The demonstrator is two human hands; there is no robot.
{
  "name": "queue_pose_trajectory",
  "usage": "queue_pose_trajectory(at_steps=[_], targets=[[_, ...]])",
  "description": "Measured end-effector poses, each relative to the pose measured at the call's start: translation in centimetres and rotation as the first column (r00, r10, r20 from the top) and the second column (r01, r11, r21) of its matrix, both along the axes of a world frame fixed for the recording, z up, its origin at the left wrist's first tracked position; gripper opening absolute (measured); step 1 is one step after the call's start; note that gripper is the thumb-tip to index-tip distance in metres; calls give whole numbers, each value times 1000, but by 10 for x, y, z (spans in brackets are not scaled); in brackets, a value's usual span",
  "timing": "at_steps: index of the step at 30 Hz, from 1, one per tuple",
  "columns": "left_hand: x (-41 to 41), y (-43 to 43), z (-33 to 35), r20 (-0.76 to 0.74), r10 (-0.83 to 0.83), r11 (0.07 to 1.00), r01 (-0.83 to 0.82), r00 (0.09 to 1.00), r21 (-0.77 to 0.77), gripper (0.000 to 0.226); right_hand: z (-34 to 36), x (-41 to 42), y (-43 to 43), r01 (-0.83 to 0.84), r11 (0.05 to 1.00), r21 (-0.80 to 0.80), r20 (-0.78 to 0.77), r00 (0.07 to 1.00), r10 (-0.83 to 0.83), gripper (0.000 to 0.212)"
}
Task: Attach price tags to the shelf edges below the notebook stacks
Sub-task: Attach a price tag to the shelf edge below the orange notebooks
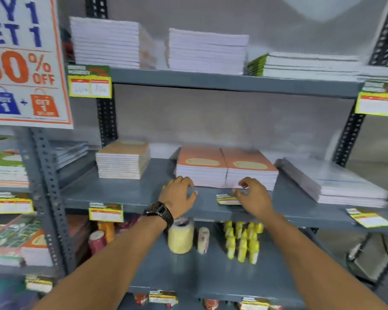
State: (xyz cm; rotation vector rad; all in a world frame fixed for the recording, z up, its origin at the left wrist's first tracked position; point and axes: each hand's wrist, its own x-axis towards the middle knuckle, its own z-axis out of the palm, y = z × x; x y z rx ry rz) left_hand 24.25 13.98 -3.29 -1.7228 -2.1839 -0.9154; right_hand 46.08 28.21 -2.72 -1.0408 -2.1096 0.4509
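A yellow, red and green price tag [227, 199] lies on the grey middle shelf [130, 193], just in front of two side-by-side stacks of orange-covered notebooks [226, 170]. My right hand [253, 195] hovers at the tag's right end, fingers curled and touching or almost touching it; blur hides the grip. My left hand [179, 196], a black watch on its wrist, rests spread on the shelf to the left of the tag, holding nothing. One tag [106, 211] hangs from this shelf's edge at the left. Another tag [369, 217] sits at the right end.
Beige notebooks [122, 161] and white ones [336, 180] flank the orange stacks. The upper shelf holds white stacks and two tags [89, 81]. Below stand tape rolls [181, 234] and yellow items [243, 241]. A promo sign [25, 61] hangs at the left, with black slotted uprights [106, 117] behind.
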Motion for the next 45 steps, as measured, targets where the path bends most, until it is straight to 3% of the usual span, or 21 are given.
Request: queue_pose_trajectory(at_steps=[4, 7, 10, 12, 14, 17, 21, 24, 27, 31, 38, 45], targets=[[45, 45, 7, 122, -24, 989, 42, 992, -144, 30, -5, 31, 25, -78, 996, -45, 39, 996, 80, 35], [64, 71, 8, 203, 38, 952, 26, 978, -306, 48, -9, 38, 40, -144, 985, -93, 173, 972, 159, 47], [71, 84, 11, 114, 80, 880, -17, 990, -474, 68, -9, 35, 45, -221, 968, -119, 317, 916, 248, 57], [75, 88, 13, 30, 73, 847, -46, 997, -529, 66, -8, 32, 47, -255, 957, -138, 351, 891, 288, 59], [79, 90, 12, 72, 69, 863, -23, 995, -505, 58, -8, 28, 48, -268, 946, -185, 323, 892, 315, 60], [79, 90, 13, 291, 71, 928, 44, 954, -370, 47, -6, 23, 49, -238, 929, -283, 158, 944, 290, 62], [81, 86, 16, 522, -32, 983, 122, 852, -138, 12, 3, 26, 44, -298, 880, -370, -161, 954, 255, 35], [84, 72, 16, 548, -135, 981, 191, 825, -45, 10, 8, 35, 31, -395, 822, -410, -248, 916, 316, 13], [88, 52, 9, 526, -217, 969, 247, 822, 14, 4, 5, 44, 13, -407, 835, -370, -150, 913, 379, 3], [98, 30, -8, 385, -169, 984, 181, 907, 6, 9, -13, 53, -10, -409, 873, -267, -6, 906, 423, 8], [109, 26, -32, 256, -15, 998, 32, 967, -61, 6, -33, 49, -27, -270, 956, -113, 144, 948, 285, 9], [109, 30, -43, 144, 50, 998, -43, 988, -51, 11, -33, 42, -33, -178, 983, -47, 171, 968, 183, 9]])
